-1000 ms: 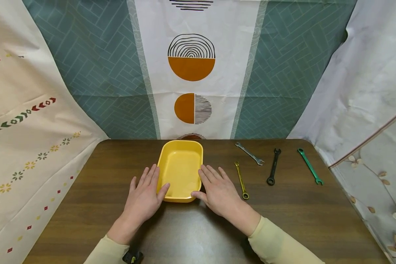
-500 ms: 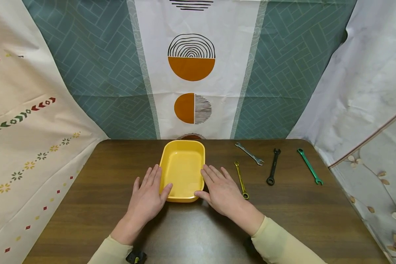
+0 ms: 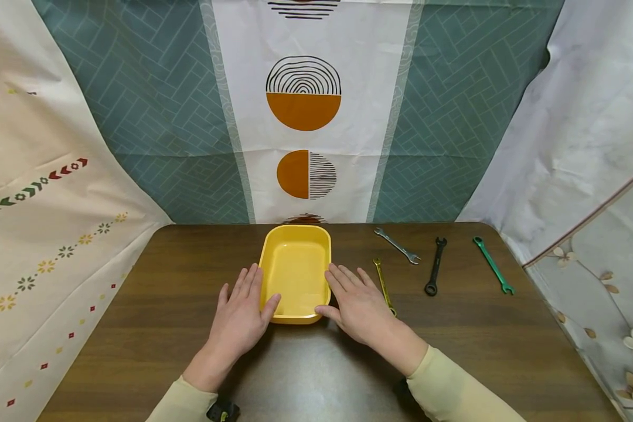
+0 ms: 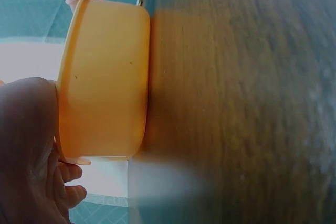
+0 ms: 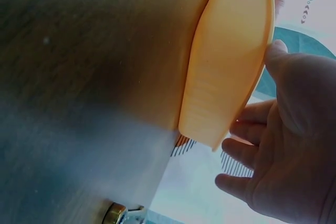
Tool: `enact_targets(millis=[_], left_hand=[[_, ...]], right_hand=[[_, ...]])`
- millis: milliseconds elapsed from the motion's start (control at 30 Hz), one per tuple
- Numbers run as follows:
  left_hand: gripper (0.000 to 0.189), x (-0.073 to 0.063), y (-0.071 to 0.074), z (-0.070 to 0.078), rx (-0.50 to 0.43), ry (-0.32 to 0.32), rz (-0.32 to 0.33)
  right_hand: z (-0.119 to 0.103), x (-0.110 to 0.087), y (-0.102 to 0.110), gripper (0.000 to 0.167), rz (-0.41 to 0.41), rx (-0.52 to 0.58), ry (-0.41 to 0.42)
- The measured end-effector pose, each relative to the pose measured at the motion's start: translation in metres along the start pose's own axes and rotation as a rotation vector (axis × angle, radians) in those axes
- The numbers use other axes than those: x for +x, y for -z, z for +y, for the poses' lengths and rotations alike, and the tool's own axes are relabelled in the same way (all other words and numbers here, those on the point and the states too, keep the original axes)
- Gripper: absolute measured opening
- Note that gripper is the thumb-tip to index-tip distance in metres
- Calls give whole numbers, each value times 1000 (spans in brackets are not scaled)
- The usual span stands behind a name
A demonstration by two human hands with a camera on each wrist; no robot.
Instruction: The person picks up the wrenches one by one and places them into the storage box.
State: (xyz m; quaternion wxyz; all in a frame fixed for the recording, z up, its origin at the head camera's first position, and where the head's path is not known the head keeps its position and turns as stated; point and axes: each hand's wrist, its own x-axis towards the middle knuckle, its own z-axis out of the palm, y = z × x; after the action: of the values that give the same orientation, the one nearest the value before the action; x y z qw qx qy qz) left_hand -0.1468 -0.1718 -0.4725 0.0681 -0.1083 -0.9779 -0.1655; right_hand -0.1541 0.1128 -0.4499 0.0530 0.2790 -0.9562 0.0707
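Straight-fingered, nothing clenched — left hand (image 3: pixel 242 313) and right hand (image 3: pixel 358 306) flank the tray (image 3: pixel 295 272), touching opposite sides. It rests on the table (image 3: pixel 485 351), left of the wrenches (image 3: pixel 435 266). Step in hand: likely positioning it — next move seems to call for even pressure, then release.

Perhaps a makeshift booth, patterned cloths (image 3: pixel 364 117) hung on three sides, brown wood-grain table (image 3: pixel 316 375)
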Motion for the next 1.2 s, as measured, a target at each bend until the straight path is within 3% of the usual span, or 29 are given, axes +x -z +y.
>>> enact_targets(millis=[1200], left_hand=[[88, 5, -11, 24, -10, -27, 7]], right_hand=[[25, -15, 8, 81, -61, 19, -23]])
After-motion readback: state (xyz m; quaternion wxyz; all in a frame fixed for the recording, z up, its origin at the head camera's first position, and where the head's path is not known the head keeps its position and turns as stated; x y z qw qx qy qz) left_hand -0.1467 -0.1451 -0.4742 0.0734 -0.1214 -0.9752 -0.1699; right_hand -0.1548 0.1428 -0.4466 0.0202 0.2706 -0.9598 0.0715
